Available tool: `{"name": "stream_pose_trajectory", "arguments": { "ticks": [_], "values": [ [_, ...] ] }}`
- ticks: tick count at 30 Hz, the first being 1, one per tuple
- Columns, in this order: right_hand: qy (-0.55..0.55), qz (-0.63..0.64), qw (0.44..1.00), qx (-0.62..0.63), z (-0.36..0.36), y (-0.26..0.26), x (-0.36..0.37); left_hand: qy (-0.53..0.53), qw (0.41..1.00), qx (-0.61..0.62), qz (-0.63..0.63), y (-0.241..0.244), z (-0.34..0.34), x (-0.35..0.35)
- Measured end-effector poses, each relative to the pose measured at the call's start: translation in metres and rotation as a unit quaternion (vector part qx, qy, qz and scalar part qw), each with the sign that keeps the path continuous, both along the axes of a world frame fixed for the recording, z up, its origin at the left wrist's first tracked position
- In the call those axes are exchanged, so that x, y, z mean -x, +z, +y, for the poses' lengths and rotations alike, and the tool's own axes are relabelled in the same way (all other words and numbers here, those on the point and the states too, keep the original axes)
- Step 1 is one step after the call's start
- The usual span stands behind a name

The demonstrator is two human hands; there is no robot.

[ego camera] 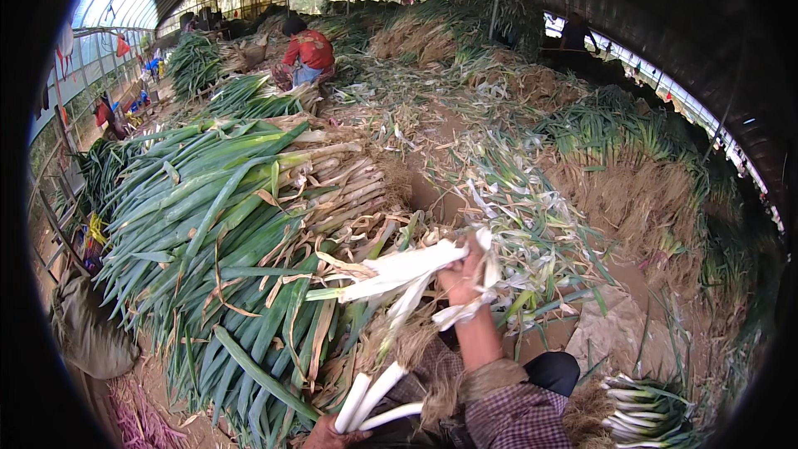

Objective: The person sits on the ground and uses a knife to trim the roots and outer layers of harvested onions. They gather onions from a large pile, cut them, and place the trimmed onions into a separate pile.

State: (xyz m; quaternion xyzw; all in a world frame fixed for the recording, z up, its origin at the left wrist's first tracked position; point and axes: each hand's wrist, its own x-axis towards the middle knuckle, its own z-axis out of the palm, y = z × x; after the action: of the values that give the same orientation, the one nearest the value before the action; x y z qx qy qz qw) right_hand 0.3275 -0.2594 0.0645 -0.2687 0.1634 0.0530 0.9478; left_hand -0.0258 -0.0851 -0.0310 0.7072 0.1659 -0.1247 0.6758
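My left hand (336, 433), at the bottom edge, is closed around several peeled white leek stalks (377, 390) whose roots point upward. Above and to the right, my right hand (462, 271) grips stripped white outer leaves (405, 268) that trail to the left, with more loose peel hanging beside the wrist. Beyond the hands lies a large pile of unpeeled leeks (218, 212), green tops to the left and roots to the right, with dry brown leaves over it.
Peeled leeks (642, 411) lie at the lower right. Discarded leaves (517, 218) cover the ground ahead. Rooted leek bundles (623, 199) stand at the right. A person in red (312, 50) squats beyond the pile; another person (575, 34) is at the back right. A sack (93, 330) lies left.
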Motion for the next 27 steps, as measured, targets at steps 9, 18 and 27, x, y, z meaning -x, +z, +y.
{"name": "stream_pose_trajectory", "arguments": {
  "ticks": [9, 18, 27],
  "values": [
    [-0.353, -0.221, 0.904, 0.099, -0.215, 0.23, -0.128, 0.003, 0.999, -0.002, -0.052, -0.044, 0.026, -0.02],
    [-0.253, -0.402, 0.622, 0.622, -0.354, 0.253, -0.192, 0.01, 1.0, 0.007, -0.017, -0.019, 0.02, -0.044],
    [0.264, -0.107, 0.634, 0.719, -0.158, 0.023, -0.036, -0.002, 0.999, -0.029, -0.028, -0.003, 0.019, -0.081]
  ]
}}
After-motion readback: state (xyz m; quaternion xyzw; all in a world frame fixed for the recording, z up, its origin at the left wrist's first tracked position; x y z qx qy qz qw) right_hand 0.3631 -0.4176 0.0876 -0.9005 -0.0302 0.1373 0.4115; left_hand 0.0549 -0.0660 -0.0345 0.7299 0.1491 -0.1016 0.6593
